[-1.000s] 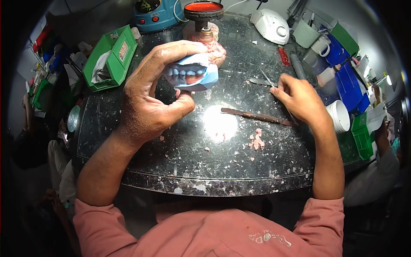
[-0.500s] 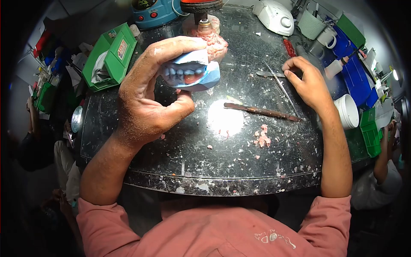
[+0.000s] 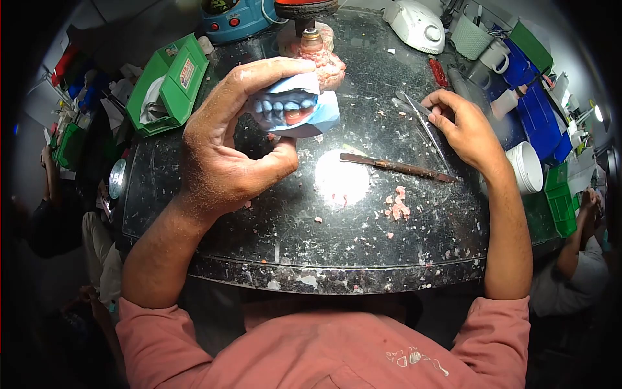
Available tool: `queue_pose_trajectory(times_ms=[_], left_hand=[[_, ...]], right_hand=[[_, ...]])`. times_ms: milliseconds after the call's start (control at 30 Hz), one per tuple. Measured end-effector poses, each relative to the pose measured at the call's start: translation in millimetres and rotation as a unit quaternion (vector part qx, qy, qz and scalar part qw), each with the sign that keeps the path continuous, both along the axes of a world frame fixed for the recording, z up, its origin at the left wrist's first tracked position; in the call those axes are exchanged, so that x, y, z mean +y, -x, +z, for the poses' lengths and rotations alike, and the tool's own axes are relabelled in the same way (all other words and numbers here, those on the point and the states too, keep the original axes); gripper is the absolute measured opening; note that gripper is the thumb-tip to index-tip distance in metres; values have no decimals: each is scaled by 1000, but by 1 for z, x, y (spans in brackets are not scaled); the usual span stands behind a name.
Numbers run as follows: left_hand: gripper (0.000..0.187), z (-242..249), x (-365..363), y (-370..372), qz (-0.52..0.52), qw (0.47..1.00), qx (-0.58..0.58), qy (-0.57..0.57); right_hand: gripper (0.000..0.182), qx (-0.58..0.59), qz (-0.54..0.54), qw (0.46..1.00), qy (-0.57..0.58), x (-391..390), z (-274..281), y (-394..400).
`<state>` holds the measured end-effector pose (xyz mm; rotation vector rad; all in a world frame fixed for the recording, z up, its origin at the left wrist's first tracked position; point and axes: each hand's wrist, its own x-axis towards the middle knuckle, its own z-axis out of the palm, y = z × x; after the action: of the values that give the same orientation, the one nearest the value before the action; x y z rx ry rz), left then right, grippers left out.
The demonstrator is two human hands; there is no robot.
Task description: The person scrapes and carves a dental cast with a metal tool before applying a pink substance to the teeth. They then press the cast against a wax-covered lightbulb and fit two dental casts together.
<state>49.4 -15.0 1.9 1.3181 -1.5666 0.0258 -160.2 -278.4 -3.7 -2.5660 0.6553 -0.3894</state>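
Dark bench [image 3: 272, 220] is littered with pink scraps. A dental cast [image 3: 295, 110] is clamped in the left hand [image 3: 227, 149], raised, teeth toward the wearer. Thin tool [image 3: 414, 110], long axis diagonal, is pinched by the right hand [image 3: 463, 133], which is nearer it; knife [image 3: 395, 167] lies just below.

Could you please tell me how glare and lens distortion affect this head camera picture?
In the head view, a lamp's white glare spot washes out the dark tabletop; fisheye distortion bends the table edge and blackens the corners; the left hand and dental cast stay sharp.
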Motion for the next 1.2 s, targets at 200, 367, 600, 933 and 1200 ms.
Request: queue_pose_trajectory(times_ms=[200,367,600,933,1200], left_hand=[[64,0,-1,0,-1,1000,0,1],[63,-1,0,3,-6,999,50,-8],[62,1,0,2,-1,999,44,-15],[62,1,1,-1,21,1000,-10,-7],[62,2,1,-2,24,999,-25,-1]], right_hand=[[13,-8,14,1000,24,-5,-4,-1],[14,-12,13,1000,22,-5,-4,-1],[11,-18,7,999,41,-6,-8,0],[11,-140,-46,988,52,-13,-13,-3],[9,-306,-29,952,3,-9,-6,-9]])
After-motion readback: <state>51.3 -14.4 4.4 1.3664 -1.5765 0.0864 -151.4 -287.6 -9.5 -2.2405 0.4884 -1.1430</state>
